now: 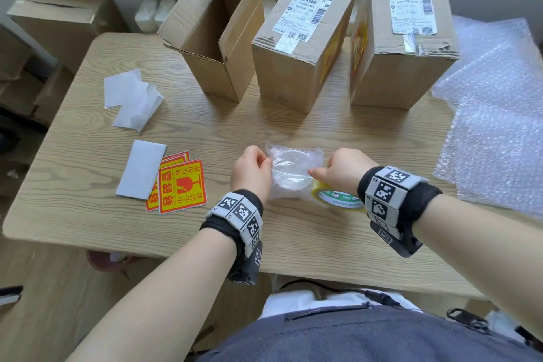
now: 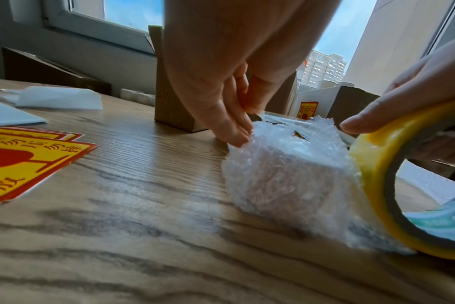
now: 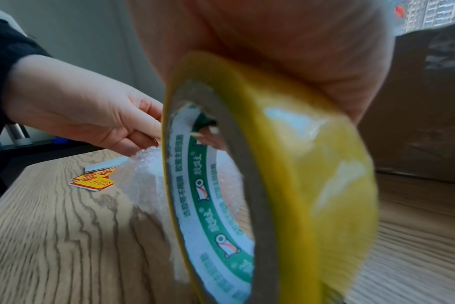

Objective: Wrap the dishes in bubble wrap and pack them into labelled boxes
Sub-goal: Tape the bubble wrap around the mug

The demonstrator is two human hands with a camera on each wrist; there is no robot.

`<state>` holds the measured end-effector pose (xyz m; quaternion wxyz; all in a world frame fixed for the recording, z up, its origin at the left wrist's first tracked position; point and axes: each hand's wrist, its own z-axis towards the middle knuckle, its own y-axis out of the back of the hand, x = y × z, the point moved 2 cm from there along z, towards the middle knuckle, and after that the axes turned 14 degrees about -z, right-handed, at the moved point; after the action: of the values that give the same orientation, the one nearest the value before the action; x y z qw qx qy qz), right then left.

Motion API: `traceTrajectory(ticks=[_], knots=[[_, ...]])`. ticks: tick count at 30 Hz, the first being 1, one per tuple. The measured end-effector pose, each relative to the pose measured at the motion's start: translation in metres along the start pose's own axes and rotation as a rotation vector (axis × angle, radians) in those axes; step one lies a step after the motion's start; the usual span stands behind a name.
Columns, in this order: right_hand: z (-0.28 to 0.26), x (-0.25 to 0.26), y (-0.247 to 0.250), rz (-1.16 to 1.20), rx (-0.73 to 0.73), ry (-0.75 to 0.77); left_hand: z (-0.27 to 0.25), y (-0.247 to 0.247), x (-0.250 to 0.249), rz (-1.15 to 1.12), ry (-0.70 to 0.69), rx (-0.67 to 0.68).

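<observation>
A dish wrapped in bubble wrap (image 1: 293, 167) sits on the wooden table (image 1: 205, 132) in front of me. My left hand (image 1: 266, 162) pinches the free end of a clear tape strip at the bundle's left top edge; the pinch also shows in the left wrist view (image 2: 244, 109). A yellow-tinted tape roll (image 1: 338, 198) stands on edge against the bundle's right side, and my right hand (image 1: 320, 174) grips it. The strip runs across the bundle's top (image 2: 291, 170) between both hands. In the right wrist view the tape roll (image 3: 273, 185) hides most of the bundle (image 3: 143, 185).
An open cardboard box (image 1: 211, 35) stands at the back, with two taped, labelled boxes (image 1: 302, 41) (image 1: 402, 38) to its right. Bubble wrap sheets (image 1: 493, 126) lie on the right. Fragile stickers (image 1: 180, 185) and white backing papers (image 1: 132, 97) lie on the left.
</observation>
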<state>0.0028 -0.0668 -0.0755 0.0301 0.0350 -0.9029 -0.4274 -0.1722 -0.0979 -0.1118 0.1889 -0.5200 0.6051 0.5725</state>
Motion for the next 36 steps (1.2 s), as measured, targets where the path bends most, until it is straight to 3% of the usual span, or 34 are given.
traceTrajectory(ticks=[11, 17, 21, 23, 28, 32, 36], knots=[[0.009, 0.004, 0.002, -0.028, 0.018, 0.004, 0.004, -0.001, 0.010, -0.100, 0.093, -0.077], [0.012, 0.005, -0.001, -0.006, 0.013, -0.002, -0.004, 0.003, 0.007, 0.248, -0.088, -0.023], [0.013, 0.005, -0.003, 0.006, 0.013, -0.001, -0.015, 0.007, 0.011, 0.347, -0.208, 0.065], [0.012, 0.005, -0.002, 0.005, 0.009, -0.003, -0.022, 0.005, 0.010, 0.389, -0.210, 0.088], [0.009, 0.007, -0.001, 0.004, 0.012, 0.026, -0.028, -0.017, 0.000, 0.531, -0.063, 0.171], [-0.001, -0.006, -0.002, 0.217, 0.049, 0.078, -0.028, -0.018, 0.000, 0.608, -0.063, 0.192], [-0.014, -0.020, -0.010, 0.496, 0.227, 0.179, -0.030, -0.020, -0.004, 0.607, -0.028, 0.182]])
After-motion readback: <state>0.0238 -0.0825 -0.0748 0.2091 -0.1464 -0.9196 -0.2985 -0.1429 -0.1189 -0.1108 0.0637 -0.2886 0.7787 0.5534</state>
